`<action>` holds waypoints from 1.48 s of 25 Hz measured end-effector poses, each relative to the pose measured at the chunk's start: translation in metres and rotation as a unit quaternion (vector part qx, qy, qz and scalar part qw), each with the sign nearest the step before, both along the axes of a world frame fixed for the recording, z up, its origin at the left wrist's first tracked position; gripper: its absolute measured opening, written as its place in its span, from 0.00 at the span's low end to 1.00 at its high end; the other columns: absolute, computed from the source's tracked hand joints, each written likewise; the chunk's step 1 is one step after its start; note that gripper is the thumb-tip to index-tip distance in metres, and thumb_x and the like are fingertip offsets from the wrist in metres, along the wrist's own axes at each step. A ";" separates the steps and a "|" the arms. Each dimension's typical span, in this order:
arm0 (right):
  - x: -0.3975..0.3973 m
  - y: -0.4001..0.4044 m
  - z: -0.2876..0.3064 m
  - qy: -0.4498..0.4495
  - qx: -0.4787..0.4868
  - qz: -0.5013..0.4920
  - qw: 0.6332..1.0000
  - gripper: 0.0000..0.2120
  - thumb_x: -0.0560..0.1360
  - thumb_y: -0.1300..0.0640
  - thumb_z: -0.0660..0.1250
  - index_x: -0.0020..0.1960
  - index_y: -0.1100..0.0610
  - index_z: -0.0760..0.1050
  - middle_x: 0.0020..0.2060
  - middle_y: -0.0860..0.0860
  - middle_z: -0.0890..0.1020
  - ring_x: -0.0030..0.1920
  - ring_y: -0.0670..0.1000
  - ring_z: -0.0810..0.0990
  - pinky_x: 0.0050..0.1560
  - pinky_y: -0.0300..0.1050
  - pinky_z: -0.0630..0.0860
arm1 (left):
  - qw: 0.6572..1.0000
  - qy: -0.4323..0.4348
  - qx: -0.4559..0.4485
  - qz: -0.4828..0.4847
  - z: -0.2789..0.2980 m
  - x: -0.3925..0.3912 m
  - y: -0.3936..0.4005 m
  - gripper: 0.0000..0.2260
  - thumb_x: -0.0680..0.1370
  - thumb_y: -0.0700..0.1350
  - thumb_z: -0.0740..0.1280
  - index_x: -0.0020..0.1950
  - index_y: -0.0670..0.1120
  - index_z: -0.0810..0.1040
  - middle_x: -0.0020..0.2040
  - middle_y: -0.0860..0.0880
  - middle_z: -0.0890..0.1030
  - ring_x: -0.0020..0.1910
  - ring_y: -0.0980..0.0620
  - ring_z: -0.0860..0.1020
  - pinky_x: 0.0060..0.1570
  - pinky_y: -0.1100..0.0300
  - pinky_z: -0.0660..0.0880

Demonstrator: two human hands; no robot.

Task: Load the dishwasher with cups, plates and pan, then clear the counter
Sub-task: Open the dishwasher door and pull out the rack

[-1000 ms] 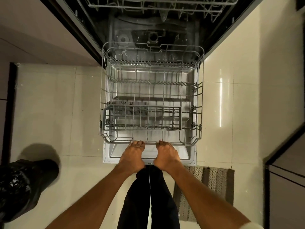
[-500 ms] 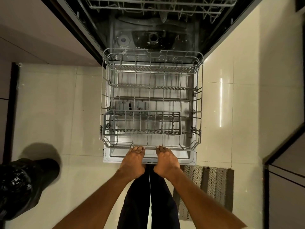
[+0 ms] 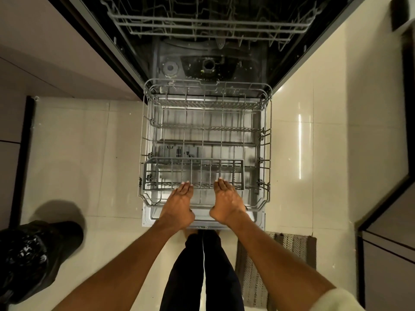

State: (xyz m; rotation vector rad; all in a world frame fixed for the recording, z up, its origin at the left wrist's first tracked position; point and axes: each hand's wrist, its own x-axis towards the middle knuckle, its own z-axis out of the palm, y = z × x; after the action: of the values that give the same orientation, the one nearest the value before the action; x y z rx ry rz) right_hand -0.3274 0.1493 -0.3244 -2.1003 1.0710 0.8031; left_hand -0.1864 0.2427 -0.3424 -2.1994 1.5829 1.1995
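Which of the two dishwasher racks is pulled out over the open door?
The lower rack, beneath both open hands, is out over the door. The upper rack sits back inside the dark tub. Both look empty.

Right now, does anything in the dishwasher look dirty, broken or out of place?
Pale specks of residue lie on the dark tub floor around the filter, behind the lower rack. The rack itself sits straight and holds no dishes. Nothing looks broken.

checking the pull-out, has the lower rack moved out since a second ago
Yes. The lower rack slid out toward the person along the open door; its front rim now nearly reaches the door's near edge.
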 end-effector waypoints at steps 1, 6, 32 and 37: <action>0.005 -0.013 0.005 -0.004 -0.011 -0.003 1.000 0.44 0.76 0.52 0.66 0.82 0.61 0.42 0.81 0.56 0.47 0.81 0.55 0.46 0.81 0.48 0.46 | 1.000 -0.005 -0.012 0.006 0.006 0.006 -0.013 0.39 0.74 0.41 0.65 0.81 0.42 0.49 0.82 0.44 0.49 0.81 0.48 0.47 0.79 0.53 0.47; 0.038 -0.098 0.038 -0.001 -0.091 0.005 0.996 0.44 0.79 0.48 0.62 0.81 0.60 0.36 0.81 0.56 0.40 0.81 0.54 0.39 0.80 0.48 0.38 | 0.997 -0.048 -0.064 0.014 0.041 0.046 -0.101 0.42 0.76 0.43 0.66 0.81 0.44 0.42 0.82 0.46 0.43 0.80 0.49 0.42 0.79 0.51 0.46; 0.107 -0.253 0.123 -0.133 -0.311 -0.064 0.939 0.46 0.73 0.49 0.68 0.82 0.61 0.48 0.81 0.58 0.52 0.81 0.56 0.48 0.81 0.51 0.47 | 0.959 -0.147 -0.242 0.021 0.140 0.124 -0.270 0.43 0.74 0.45 0.68 0.81 0.41 0.44 0.82 0.43 0.46 0.80 0.46 0.43 0.79 0.51 0.41; 0.086 -0.201 0.132 -0.071 -0.280 -0.060 0.955 0.47 0.74 0.49 0.66 0.82 0.59 0.43 0.82 0.56 0.46 0.81 0.54 0.42 0.81 0.50 0.43 | 0.973 -0.131 -0.184 0.046 0.143 0.100 -0.219 0.47 0.73 0.41 0.69 0.81 0.47 0.37 0.81 0.49 0.38 0.78 0.52 0.36 0.75 0.54 0.34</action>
State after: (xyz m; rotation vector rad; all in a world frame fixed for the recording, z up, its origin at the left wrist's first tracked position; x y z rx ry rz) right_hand -0.2413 -0.0518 -0.1922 -2.4730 1.4531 0.2951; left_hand -0.0863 0.0234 -0.1998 -2.5521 1.7141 0.6326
